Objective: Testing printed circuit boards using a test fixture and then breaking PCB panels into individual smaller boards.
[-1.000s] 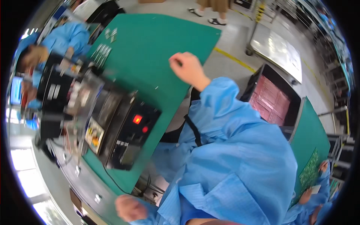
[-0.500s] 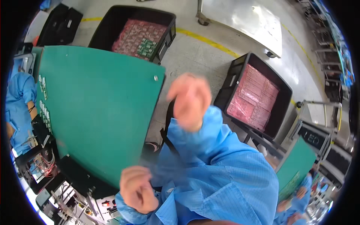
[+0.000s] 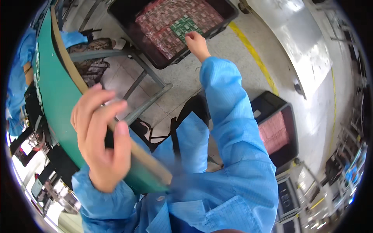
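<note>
My right hand (image 3: 197,46) reaches over the near wall of a black crate (image 3: 155,64), its fingers curled together at the edge of a patch of green circuit boards (image 3: 182,26). Whether a board is between those fingers is hidden. Around the green boards, the crate holds many boards under a pinkish wrap (image 3: 153,19). My left hand (image 3: 103,139) is raised over the edge of the green-topped table (image 3: 58,105), fingers apart and slightly blurred, with nothing in it.
A second black crate (image 3: 293,132) with pink-wrapped contents stands at right. Beyond a yellow floor line (image 3: 254,54) is a metal-topped cart (image 3: 287,31). Under the table edge a grey metal frame (image 3: 149,103) juts out. At far left is another person's blue sleeve (image 3: 19,70).
The view has swung toward the first crate. My right hand has stretched out from near my body into it. My left hand has risen to the table edge and its fingers have spread.
</note>
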Available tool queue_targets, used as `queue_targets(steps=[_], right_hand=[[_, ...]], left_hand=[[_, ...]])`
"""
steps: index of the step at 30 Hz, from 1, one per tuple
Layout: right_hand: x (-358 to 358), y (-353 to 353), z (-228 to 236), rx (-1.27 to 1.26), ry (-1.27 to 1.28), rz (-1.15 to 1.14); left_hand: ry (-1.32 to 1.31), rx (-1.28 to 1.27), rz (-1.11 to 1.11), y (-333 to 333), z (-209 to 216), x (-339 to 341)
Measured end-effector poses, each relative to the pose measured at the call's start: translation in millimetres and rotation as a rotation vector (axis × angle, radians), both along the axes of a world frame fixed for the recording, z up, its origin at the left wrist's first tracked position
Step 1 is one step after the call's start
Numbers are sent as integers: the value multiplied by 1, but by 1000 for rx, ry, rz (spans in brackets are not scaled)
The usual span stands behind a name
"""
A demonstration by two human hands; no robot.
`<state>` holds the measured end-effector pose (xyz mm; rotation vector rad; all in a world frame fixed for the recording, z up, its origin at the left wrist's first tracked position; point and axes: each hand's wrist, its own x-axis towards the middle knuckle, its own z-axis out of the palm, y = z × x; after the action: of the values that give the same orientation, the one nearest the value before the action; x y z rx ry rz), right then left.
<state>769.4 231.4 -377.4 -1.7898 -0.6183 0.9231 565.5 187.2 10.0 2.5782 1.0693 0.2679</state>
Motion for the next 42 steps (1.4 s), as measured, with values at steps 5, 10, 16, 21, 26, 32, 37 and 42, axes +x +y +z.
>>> queue_targets(steps=[5, 10, 16, 21, 26, 32, 37, 42], right_hand=[[22, 120, -102, -264, -520, 583], [51, 174, -253, -524, -364, 814], [77, 175, -404, -577, -630, 1280], [161, 199, -499, -643, -510, 630], [140, 204, -545, -638, -329, 803], [188, 227, -528, -717, -161, 978], [88, 181, -415, -817, -359, 819], [65, 178, -269, -698, -558, 771]], left_hand=[[371, 23, 22, 6, 3, 11], [548, -32, 59, 5, 7, 26], [477, -26, 108, -4, 0, 15], [391, 31, 15, -25, 16, 2], [336, 7, -43, -14, 8, 9], [323, 84, -38, -31, 24, -18], [521, -117, -66, -5, 26, 16], [404, 58, 142, -17, 4, 19]])
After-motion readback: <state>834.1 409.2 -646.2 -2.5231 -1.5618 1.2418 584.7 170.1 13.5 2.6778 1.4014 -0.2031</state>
